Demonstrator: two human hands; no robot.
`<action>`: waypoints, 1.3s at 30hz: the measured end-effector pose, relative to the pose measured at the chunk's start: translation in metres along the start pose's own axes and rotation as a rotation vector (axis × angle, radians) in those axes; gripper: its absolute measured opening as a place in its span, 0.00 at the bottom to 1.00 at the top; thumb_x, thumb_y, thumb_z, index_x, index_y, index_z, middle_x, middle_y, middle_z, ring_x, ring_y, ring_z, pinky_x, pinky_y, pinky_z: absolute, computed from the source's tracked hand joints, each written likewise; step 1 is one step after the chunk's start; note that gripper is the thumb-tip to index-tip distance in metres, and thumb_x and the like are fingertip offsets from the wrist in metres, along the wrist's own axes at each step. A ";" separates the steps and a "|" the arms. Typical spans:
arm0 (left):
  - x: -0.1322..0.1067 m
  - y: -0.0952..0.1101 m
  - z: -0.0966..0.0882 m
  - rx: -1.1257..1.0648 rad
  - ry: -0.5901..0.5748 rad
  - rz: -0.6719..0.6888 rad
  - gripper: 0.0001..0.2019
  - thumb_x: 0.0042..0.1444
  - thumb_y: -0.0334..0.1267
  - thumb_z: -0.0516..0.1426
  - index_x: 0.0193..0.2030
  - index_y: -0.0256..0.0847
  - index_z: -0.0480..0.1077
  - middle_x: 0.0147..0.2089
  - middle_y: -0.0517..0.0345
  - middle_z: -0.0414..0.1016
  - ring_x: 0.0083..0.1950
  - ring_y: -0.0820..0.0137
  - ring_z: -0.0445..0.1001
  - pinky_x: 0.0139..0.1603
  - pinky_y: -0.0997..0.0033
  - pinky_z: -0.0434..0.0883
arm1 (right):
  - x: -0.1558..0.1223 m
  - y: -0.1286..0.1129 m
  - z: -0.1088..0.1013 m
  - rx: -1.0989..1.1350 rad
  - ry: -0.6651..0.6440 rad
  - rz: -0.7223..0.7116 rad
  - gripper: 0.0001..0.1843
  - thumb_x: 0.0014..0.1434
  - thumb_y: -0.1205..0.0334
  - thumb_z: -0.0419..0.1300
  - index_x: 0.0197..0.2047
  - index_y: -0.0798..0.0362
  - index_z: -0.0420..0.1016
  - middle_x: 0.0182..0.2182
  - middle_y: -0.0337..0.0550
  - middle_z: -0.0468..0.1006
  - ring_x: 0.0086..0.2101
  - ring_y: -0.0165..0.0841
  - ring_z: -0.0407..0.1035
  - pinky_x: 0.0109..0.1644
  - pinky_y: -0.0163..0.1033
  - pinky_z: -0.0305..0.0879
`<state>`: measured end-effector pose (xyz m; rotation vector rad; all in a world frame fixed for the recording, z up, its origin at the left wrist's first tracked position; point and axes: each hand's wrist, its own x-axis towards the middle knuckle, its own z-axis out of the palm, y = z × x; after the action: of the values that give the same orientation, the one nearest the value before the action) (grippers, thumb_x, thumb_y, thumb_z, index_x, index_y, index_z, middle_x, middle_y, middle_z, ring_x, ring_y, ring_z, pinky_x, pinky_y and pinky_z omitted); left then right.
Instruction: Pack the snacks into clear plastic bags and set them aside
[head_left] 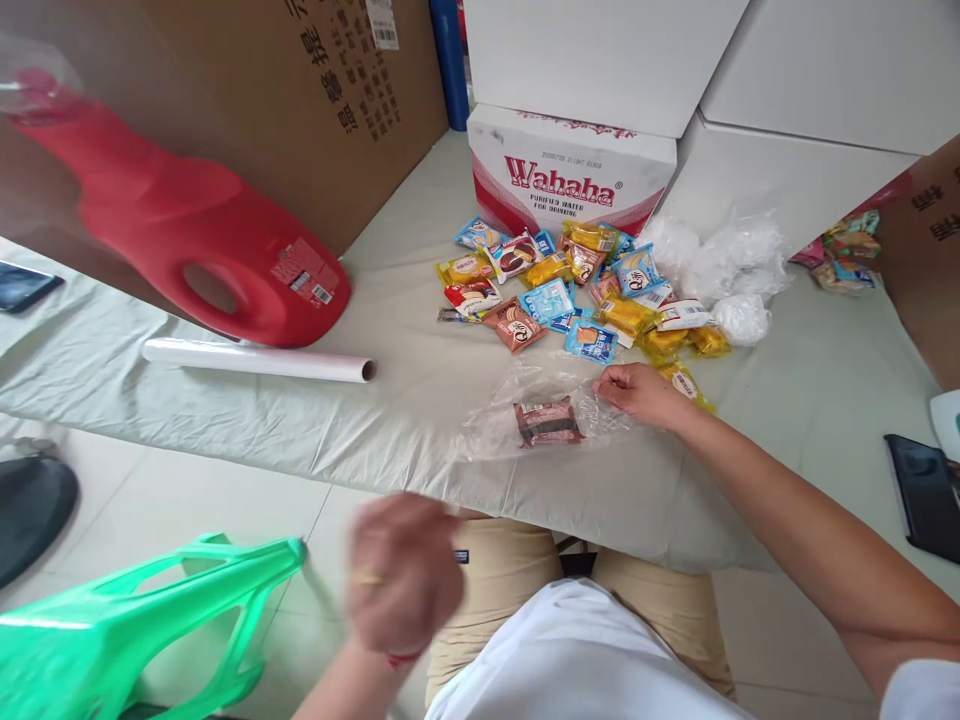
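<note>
A thin sheet of clear plastic wrap is spread near the front edge of the table, with a brown packaged snack lying on it. At the wrap's right end, my right hand pinches its corner between thumb and fingers. My left hand is raised in front of the table edge, over the floor. It is smeared by motion and looks curled, but its fingers cannot be made out. Just beyond the wrap lies a loose pile of small wrapped snacks in blue, yellow, red and brown packets.
A white roll of wrap lies left of the pile, beside a big red jug. Crumpled clear plastic balls sit to the right. A Wahaha box stands behind. A phone rests far right; a green stool stands below left.
</note>
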<state>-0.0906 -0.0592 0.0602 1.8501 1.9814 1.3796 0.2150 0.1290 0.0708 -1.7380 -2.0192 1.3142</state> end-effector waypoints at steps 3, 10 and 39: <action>-0.014 0.044 0.036 -0.168 -0.337 0.597 0.16 0.59 0.31 0.54 0.51 0.49 0.75 0.49 0.54 0.83 0.54 0.61 0.78 0.54 0.55 0.76 | 0.002 0.000 0.002 -0.022 0.005 -0.031 0.23 0.59 0.39 0.59 0.26 0.50 0.69 0.19 0.34 0.68 0.21 0.27 0.55 0.25 0.34 0.48; 0.014 0.049 0.086 0.133 -0.268 0.475 0.22 0.64 0.34 0.55 0.65 0.48 0.66 0.65 0.47 0.75 0.72 0.54 0.65 0.77 0.37 0.47 | 0.004 -0.005 -0.001 -0.027 0.014 -0.044 0.22 0.57 0.39 0.59 0.28 0.51 0.71 0.19 0.35 0.69 0.21 0.28 0.56 0.25 0.34 0.49; 0.088 -0.057 0.075 0.207 -0.166 -0.341 0.09 0.58 0.43 0.55 0.29 0.44 0.68 0.32 0.53 0.71 0.39 0.59 0.71 0.42 0.60 0.66 | -0.001 -0.010 -0.007 -0.015 -0.007 -0.053 0.24 0.55 0.37 0.61 0.29 0.51 0.74 0.21 0.34 0.64 0.23 0.28 0.54 0.25 0.35 0.48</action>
<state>-0.1093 0.0621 0.0221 1.5394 2.2851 0.9290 0.2124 0.1322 0.0823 -1.6762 -2.0690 1.2943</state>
